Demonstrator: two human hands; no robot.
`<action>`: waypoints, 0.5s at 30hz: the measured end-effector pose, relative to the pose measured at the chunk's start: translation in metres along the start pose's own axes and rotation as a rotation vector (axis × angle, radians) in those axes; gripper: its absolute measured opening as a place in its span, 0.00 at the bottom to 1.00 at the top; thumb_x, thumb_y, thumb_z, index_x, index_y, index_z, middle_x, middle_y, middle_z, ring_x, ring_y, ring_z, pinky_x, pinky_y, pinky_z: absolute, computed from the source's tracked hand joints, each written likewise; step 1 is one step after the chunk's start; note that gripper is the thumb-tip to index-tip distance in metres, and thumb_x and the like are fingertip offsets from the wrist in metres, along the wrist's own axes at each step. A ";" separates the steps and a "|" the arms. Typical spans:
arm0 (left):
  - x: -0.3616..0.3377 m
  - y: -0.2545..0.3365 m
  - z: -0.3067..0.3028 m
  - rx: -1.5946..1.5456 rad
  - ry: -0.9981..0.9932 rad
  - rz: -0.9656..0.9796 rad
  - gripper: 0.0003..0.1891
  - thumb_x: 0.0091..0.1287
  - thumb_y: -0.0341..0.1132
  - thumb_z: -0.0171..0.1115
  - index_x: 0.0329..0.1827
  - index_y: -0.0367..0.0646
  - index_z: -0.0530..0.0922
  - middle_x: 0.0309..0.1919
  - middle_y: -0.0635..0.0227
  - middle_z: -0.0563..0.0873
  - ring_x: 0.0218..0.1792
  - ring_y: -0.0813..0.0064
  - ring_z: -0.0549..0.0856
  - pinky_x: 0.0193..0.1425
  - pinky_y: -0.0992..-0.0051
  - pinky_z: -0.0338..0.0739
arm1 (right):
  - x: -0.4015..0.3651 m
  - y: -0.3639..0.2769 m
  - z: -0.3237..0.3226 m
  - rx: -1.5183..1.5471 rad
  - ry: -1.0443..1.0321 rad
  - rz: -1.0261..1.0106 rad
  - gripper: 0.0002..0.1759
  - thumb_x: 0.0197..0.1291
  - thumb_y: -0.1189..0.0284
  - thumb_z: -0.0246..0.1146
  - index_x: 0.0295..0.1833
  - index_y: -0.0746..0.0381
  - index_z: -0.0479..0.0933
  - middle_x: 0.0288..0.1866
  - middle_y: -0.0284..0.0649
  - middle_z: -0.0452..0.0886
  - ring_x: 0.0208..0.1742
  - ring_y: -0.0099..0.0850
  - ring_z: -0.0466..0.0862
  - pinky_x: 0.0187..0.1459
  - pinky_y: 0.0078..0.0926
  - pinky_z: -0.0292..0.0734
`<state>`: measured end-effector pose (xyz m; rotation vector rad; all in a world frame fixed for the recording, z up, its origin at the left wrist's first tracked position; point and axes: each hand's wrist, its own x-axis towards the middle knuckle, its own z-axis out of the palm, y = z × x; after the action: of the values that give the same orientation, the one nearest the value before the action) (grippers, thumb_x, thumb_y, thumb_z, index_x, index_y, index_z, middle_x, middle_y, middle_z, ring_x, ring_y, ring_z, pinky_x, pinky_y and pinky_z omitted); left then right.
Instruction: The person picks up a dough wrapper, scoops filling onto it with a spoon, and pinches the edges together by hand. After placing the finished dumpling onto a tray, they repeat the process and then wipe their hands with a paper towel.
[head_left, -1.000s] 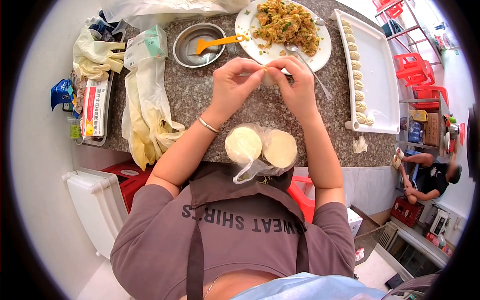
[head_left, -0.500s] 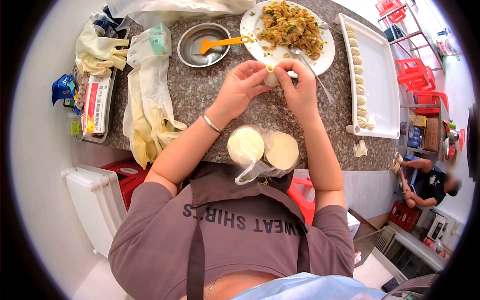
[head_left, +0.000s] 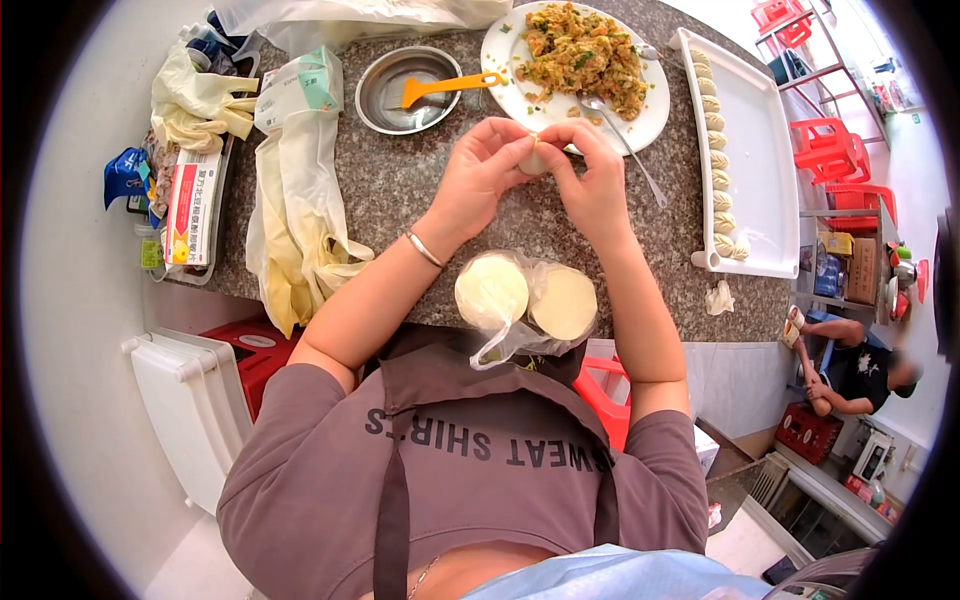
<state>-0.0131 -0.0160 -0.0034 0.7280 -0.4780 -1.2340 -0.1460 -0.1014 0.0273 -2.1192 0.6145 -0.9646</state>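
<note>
Between my two hands is a small pale dumpling (head_left: 533, 163), mostly covered by the fingers. My left hand (head_left: 483, 168) is closed around its left side, thumb and fingertips pressed to it. From the right, my right hand (head_left: 590, 175) pinches the dumpling's upper edge. Just beyond the hands lies a white plate (head_left: 500, 85) with a heap of chopped filling (head_left: 585, 55) and a metal spoon (head_left: 640, 170) resting on its rim. Nearer my body, two stacks of round dough wrappers (head_left: 492, 288) sit in clear plastic bags.
A white tray (head_left: 750, 160) on the right holds a row of pleated dumplings (head_left: 718, 160). A metal bowl (head_left: 375, 100) with an orange-handled brush (head_left: 450, 85) stands at the back left. Plastic gloves (head_left: 290, 220) lie along the left. A seated person (head_left: 865, 370) is at far right.
My right hand has shifted slightly left and rolled inward over the dumpling. The yellowish opening at its top is now pinched together and mostly hidden.
</note>
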 end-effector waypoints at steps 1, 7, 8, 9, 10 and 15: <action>0.000 0.000 0.000 0.029 -0.001 0.011 0.07 0.69 0.32 0.64 0.46 0.42 0.78 0.43 0.69 0.85 0.45 0.78 0.85 0.50 0.73 0.83 | 0.000 0.001 0.000 -0.027 -0.003 -0.007 0.04 0.61 0.78 0.65 0.38 0.68 0.78 0.36 0.40 0.82 0.39 0.31 0.81 0.46 0.25 0.75; -0.001 -0.001 -0.001 0.100 -0.019 0.010 0.08 0.69 0.31 0.63 0.48 0.41 0.79 0.44 0.69 0.85 0.45 0.79 0.84 0.50 0.74 0.83 | -0.001 -0.001 0.002 0.072 0.075 0.076 0.05 0.59 0.74 0.65 0.35 0.65 0.79 0.33 0.42 0.81 0.37 0.40 0.80 0.43 0.34 0.73; -0.001 0.000 -0.001 0.098 -0.029 -0.003 0.08 0.69 0.31 0.63 0.49 0.41 0.79 0.44 0.68 0.85 0.46 0.79 0.84 0.51 0.74 0.82 | 0.000 -0.001 0.001 0.071 0.074 0.075 0.05 0.59 0.74 0.65 0.35 0.65 0.79 0.33 0.42 0.81 0.37 0.40 0.80 0.43 0.34 0.73; 0.000 0.000 -0.002 0.096 -0.029 0.000 0.08 0.69 0.31 0.63 0.49 0.41 0.79 0.44 0.68 0.85 0.46 0.79 0.84 0.51 0.74 0.82 | 0.001 0.000 0.000 0.041 0.068 0.051 0.05 0.58 0.75 0.65 0.35 0.65 0.79 0.33 0.42 0.81 0.36 0.40 0.80 0.43 0.34 0.74; 0.001 -0.001 -0.005 0.113 -0.055 -0.008 0.10 0.70 0.31 0.62 0.51 0.41 0.79 0.45 0.68 0.85 0.46 0.78 0.84 0.51 0.74 0.82 | 0.001 0.000 -0.001 0.011 0.062 0.027 0.05 0.58 0.75 0.66 0.35 0.65 0.78 0.33 0.42 0.81 0.36 0.40 0.80 0.42 0.33 0.74; 0.002 0.007 -0.001 0.010 -0.041 -0.105 0.13 0.71 0.32 0.60 0.57 0.40 0.76 0.50 0.65 0.84 0.48 0.75 0.85 0.54 0.73 0.82 | 0.000 0.005 -0.003 0.081 0.081 0.104 0.06 0.60 0.75 0.66 0.37 0.67 0.79 0.33 0.38 0.80 0.38 0.29 0.81 0.42 0.25 0.74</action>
<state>-0.0068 -0.0167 0.0006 0.7453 -0.4855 -1.3477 -0.1491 -0.1062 0.0252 -1.9654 0.7068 -1.0044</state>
